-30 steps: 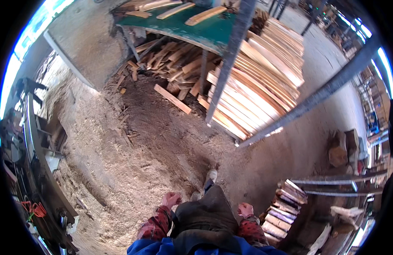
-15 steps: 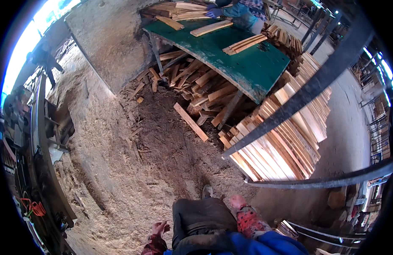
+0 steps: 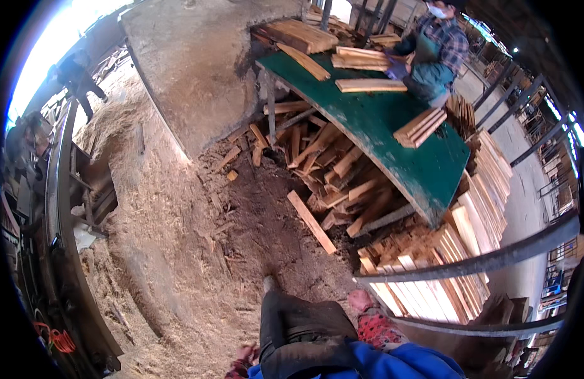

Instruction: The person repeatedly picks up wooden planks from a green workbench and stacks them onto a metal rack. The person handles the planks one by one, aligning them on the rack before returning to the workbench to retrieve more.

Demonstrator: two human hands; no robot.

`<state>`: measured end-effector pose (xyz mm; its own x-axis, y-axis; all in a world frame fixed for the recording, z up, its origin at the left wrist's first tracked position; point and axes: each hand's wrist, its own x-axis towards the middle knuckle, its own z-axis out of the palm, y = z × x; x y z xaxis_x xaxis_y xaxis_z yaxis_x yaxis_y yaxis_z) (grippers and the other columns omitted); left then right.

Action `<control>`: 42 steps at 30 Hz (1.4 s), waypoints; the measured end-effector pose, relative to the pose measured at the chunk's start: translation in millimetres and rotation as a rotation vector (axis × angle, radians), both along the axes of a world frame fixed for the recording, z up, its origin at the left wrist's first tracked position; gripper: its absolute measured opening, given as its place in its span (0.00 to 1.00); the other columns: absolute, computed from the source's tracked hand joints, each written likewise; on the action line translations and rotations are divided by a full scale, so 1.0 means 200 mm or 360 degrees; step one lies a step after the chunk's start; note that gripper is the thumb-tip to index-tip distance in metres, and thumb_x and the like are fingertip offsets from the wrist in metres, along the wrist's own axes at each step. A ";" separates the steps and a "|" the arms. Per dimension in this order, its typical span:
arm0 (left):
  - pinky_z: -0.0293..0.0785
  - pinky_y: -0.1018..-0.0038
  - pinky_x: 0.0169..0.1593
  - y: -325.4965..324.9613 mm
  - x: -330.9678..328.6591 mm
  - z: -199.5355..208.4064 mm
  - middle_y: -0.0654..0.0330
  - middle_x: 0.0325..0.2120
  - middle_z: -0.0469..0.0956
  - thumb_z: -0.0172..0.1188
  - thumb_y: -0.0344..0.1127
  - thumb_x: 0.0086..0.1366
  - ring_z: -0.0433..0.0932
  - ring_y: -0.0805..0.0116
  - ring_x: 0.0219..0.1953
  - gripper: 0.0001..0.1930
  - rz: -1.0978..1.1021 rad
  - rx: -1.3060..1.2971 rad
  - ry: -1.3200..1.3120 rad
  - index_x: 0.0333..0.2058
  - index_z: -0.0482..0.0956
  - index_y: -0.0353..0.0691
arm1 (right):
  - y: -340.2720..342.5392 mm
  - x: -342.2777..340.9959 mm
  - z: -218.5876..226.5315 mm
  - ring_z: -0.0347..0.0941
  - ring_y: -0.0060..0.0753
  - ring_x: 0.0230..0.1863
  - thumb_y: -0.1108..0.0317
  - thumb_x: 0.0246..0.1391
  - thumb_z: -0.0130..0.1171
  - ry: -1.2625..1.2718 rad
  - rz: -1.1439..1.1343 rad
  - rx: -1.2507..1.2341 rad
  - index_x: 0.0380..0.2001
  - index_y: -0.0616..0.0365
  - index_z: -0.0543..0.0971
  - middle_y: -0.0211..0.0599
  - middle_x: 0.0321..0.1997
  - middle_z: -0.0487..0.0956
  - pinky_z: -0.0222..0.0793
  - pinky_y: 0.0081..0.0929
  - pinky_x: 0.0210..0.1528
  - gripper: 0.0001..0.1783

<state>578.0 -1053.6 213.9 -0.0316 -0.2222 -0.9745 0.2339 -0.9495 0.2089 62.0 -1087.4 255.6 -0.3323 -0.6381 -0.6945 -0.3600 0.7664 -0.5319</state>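
Nearest thing to a container we've got is the metal frame point(image 3: 494, 259), starting just beside the R hand point(image 3: 360, 300) and running off to its right. W/in its rails we see stacked boards point(image 3: 431, 297), pale, long and packed close together, just right of that hand; one rail crosses over them. Under the green worktop point(image 3: 367, 114), ahead of the R hand, there's a jumbled heap of offcuts point(image 3: 342, 165) lying at all angles on the floor.

R hand is held out low by the near corner of the stack, its back up — we can't tell how far the fingers are open, nor whether it's touching boards or rail. L hand point(image 3: 246, 354) hangs down by the dark apron point(image 3: 304, 328), partly cut off by the sleeve and blurred; can't tell its grip either.

Betw. the R hand and the heap, approx. straight ahead, a lone board point(image 3: 311, 222) lies slantwise on the floor. Farther off, at the worktop's far side, a co-worker point(image 3: 434, 50) has a gloved hand point(image 3: 398, 68) at the end of a small bundle of boards point(image 3: 360, 58). Well left of the L hand — an orange coil point(image 3: 58, 338).
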 end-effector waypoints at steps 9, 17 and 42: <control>0.81 0.68 0.29 -1.58 0.03 0.27 0.55 0.24 0.76 0.58 0.34 0.64 0.80 0.61 0.26 0.11 0.0239 -0.0743 -0.0094 0.36 0.70 0.31 | -0.49 0.08 0.02 0.78 0.26 0.23 0.62 0.50 0.58 0.0050 -0.0211 0.0002 0.34 0.55 0.81 0.33 0.23 0.81 0.74 0.26 0.26 0.11; 0.82 0.62 0.31 -2.07 -0.24 0.20 0.47 0.31 0.78 0.57 0.34 0.65 0.82 0.53 0.30 0.15 0.0169 -0.0688 0.0015 0.42 0.67 0.28 | -1.30 -0.04 0.01 0.75 0.24 0.23 0.63 0.54 0.59 0.0156 -0.0097 -0.0281 0.43 0.61 0.78 0.35 0.24 0.78 0.72 0.23 0.25 0.16; 0.53 0.75 0.11 -3.40 -0.57 0.39 0.66 0.08 0.65 0.61 0.39 0.60 0.63 0.74 0.07 0.18 -0.0797 -0.0428 -0.0321 0.13 0.69 0.44 | -3.38 -0.06 0.89 0.78 0.35 0.31 0.69 0.51 0.62 0.0445 0.0027 -0.1154 0.43 0.64 0.78 0.42 0.34 0.79 0.73 0.29 0.30 0.16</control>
<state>463.9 -1733.3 290.9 -0.0166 -0.4676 -0.8838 -0.2970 -0.8417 0.4509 49.7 -1763.3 433.8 -0.4200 -0.9075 0.0064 -0.5630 0.2549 -0.7862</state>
